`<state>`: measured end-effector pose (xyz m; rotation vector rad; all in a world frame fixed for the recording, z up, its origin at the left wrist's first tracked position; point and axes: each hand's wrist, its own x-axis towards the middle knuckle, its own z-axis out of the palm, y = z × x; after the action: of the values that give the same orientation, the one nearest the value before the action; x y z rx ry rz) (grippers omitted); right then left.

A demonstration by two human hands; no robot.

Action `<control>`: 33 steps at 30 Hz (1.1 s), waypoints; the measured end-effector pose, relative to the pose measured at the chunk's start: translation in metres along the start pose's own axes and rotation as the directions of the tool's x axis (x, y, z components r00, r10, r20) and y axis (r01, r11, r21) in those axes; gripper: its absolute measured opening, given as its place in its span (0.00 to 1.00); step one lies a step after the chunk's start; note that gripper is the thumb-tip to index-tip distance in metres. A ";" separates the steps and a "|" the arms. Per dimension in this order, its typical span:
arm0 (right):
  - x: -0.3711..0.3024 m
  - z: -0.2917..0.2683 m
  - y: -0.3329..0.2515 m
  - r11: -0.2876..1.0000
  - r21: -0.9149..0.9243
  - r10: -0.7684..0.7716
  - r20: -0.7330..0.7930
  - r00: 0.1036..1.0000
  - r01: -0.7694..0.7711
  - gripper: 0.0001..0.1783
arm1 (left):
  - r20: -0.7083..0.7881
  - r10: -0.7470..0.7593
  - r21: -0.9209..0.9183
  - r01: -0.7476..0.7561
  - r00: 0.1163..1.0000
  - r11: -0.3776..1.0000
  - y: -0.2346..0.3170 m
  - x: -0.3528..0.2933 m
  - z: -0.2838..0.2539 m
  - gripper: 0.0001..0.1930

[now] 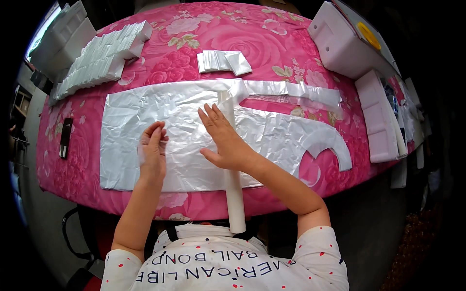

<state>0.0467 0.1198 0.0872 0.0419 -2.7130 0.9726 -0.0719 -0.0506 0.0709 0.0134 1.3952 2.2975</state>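
Observation:
Thin, whitish, see-through plastic aprons lie flat in a layer, with a curved neck part at the right and a long strip along the far side. A white tube lies across them and juts past the table's near edge toward me. Above the left half of the plastic, my left hand is closed in a pinch, with what looks like thin film at its fingers. My right hand is open over the tube, its fingers stretched out and thumb apart; whether the palm touches is hidden.
A small pile of folded plastic packets sits beyond the aprons. Long rows of similar packets stand at the far left. White foam boxes are at the right. A dark narrow object lies on the pink floral tablecloth.

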 end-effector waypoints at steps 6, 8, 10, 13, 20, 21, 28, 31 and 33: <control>-0.058 -0.015 0.014 0.992 -0.026 0.119 -0.079 0.990 -0.121 0.42 | -0.376 0.087 -0.156 -0.156 0.923 0.975 0.034 0.053 -0.168 0.10; -0.078 -0.018 0.011 0.989 -0.048 0.134 -0.067 0.989 -0.138 0.41 | -0.515 0.186 -0.046 -0.243 0.837 0.969 0.050 0.043 -0.173 0.11; -0.092 -0.017 0.005 0.992 -0.067 0.103 -0.029 0.994 -0.105 0.40 | -0.602 0.266 0.062 -0.288 0.753 0.956 0.067 0.028 -0.176 0.13; -0.103 -0.013 0.002 0.993 -0.093 0.071 0.050 0.996 -0.066 0.38 | -0.625 0.350 0.183 -0.305 0.698 0.935 0.072 0.013 -0.170 0.15; -0.098 -0.014 -0.003 0.965 -0.262 0.047 0.129 0.990 -0.012 0.37 | 0.100 0.608 0.758 -0.456 0.788 0.467 0.077 0.021 -0.137 0.17; -0.097 -0.013 -0.004 0.963 -0.268 0.042 0.130 0.991 -0.006 0.37 | 0.247 0.559 0.804 -0.489 0.792 0.337 0.084 0.021 -0.110 0.18; -0.096 -0.016 -0.011 0.949 -0.315 0.056 0.136 0.989 -0.010 0.37 | 0.718 0.296 0.674 -0.736 0.629 -0.071 0.039 0.077 -0.016 0.25; -0.097 -0.016 -0.008 0.953 -0.303 0.045 0.145 0.988 0.002 0.37 | 0.729 0.237 0.674 -0.735 0.642 -0.080 0.019 0.080 -0.009 0.26; -0.097 -0.017 -0.007 0.952 -0.305 0.039 0.151 0.988 0.009 0.37 | 0.720 0.205 0.691 -0.714 0.663 -0.118 0.007 0.079 -0.013 0.27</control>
<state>0.1451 0.1186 0.0798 0.0408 -2.9798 0.5636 -0.1481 -0.0345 0.0533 1.6211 2.6879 0.9104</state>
